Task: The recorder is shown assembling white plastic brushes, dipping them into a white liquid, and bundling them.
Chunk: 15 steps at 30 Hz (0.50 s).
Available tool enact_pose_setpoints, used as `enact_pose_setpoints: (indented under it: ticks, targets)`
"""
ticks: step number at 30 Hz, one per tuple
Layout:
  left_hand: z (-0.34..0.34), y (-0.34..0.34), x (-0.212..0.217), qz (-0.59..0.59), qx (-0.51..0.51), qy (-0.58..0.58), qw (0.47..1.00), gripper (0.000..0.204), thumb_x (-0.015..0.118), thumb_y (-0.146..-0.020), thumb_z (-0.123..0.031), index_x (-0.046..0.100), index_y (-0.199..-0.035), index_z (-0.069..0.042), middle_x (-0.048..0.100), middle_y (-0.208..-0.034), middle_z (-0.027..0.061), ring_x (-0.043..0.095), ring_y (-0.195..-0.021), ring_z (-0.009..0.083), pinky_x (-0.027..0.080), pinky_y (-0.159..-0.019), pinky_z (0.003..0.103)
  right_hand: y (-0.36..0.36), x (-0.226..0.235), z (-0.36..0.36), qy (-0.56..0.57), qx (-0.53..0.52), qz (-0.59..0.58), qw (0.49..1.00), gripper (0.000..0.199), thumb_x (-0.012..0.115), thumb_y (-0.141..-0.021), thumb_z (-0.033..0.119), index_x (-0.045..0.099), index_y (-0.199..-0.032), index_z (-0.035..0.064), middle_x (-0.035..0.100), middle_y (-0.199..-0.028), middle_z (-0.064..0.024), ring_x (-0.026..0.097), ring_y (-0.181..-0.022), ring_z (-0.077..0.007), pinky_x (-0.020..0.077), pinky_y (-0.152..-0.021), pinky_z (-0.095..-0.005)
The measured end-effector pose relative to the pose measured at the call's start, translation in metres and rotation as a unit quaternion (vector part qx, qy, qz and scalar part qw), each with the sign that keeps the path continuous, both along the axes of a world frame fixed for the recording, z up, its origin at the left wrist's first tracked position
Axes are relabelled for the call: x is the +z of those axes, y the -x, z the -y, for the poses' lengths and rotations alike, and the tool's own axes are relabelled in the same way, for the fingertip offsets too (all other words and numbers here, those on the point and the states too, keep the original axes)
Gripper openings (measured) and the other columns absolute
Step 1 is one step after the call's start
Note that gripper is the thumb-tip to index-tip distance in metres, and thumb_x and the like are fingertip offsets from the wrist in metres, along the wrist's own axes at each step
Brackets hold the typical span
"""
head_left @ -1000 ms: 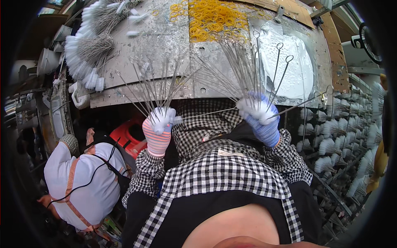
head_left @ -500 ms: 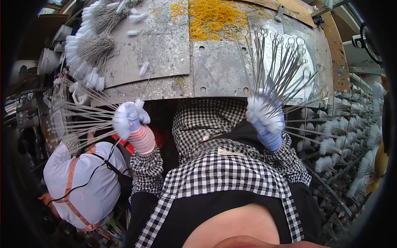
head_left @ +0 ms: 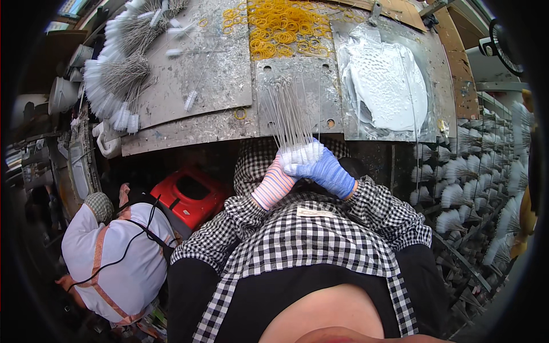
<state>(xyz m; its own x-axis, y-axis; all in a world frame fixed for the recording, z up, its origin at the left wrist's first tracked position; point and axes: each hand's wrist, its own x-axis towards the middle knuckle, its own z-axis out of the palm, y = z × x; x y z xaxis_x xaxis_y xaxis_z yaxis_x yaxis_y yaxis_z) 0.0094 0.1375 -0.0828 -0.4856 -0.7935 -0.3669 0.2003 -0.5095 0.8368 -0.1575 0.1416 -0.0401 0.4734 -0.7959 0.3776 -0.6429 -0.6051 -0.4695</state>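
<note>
A bundle of thin wire-stemmed brushes [head_left: 289, 114] stands between my two gloved hands, its white bristle ends gathered low and its looped wires pointing away over a square metal plate [head_left: 297, 74]. My left hand [head_left: 274, 186], in a pink-striped glove, is closed around the bundle's left side. From the right, my right hand [head_left: 325, 171], in a blue glove, wraps the bristle ends. Both hands meet just off the table's near edge, above my lap. Some of the left fingers are hidden behind the bristles.
Yellow rubber bands [head_left: 286, 28] lie heaped at the table's far middle. White paste [head_left: 386, 86] coats a sheet on the right. More brushes [head_left: 117, 74] pile at the far left. A person in white [head_left: 117, 263] and a red plastic object [head_left: 191, 200] are at left; racked brushes [head_left: 457, 188] at right.
My hands were apart, each with a fanned bunch of brushes. They have come together in the middle, and the brushes now stand in one tighter bundle. The right-hand bunch has left the paste.
</note>
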Motion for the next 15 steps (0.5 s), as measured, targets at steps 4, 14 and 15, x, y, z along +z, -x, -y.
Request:
enact_pose_setpoints:
  ticks: [4, 14, 15]
  targets:
    - [-0.013, 0.003, -0.008, -0.255, -0.123, -0.150, 0.947, 0.044, 0.054, -0.104, -0.020, 0.047, -0.144, -0.004, 0.058, -0.140, 0.0108, 0.054, -0.131, 0.0222, 0.043, -0.114, 0.037, 0.000, 0.029, -0.021, -0.439, -0.159, 0.485, 0.740, 0.065, 0.090, -0.077, 0.023, 0.056, -0.130, 0.0055, 0.068, -0.110, -0.0039, 0.064, -0.101, -0.0163, 0.0529, -0.092, -0.0319]
    - [0.029, -0.033, 0.065, -0.041, -0.038, 0.058, 0.997, 0.097, 0.080, -0.086, -0.023, 0.021, -0.161, -0.002, 0.037, -0.158, 0.0248, 0.039, -0.147, 0.0363, 0.031, -0.122, 0.049, 0.021, -0.019, -0.040, -0.578, 0.051, 0.384, 0.719, 0.067, 0.089, -0.077, 0.017, 0.054, -0.132, 0.0014, 0.066, -0.119, -0.0069, 0.062, -0.110, -0.0159, 0.0518, -0.099, -0.0350]
    - [0.039, -0.025, 0.068, -0.039, -0.038, 0.056, 0.997, 0.097, 0.080, -0.086, -0.023, 0.021, -0.161, -0.002, 0.037, -0.158, 0.0248, 0.039, -0.147, 0.0363, 0.031, -0.122, 0.049, 0.019, -0.028, -0.033, -0.578, 0.110, 0.379, 0.714, 0.065, 0.088, -0.079, 0.017, 0.055, -0.133, 0.0017, 0.067, -0.121, -0.0075, 0.063, -0.111, -0.0165, 0.0517, -0.101, -0.0360]
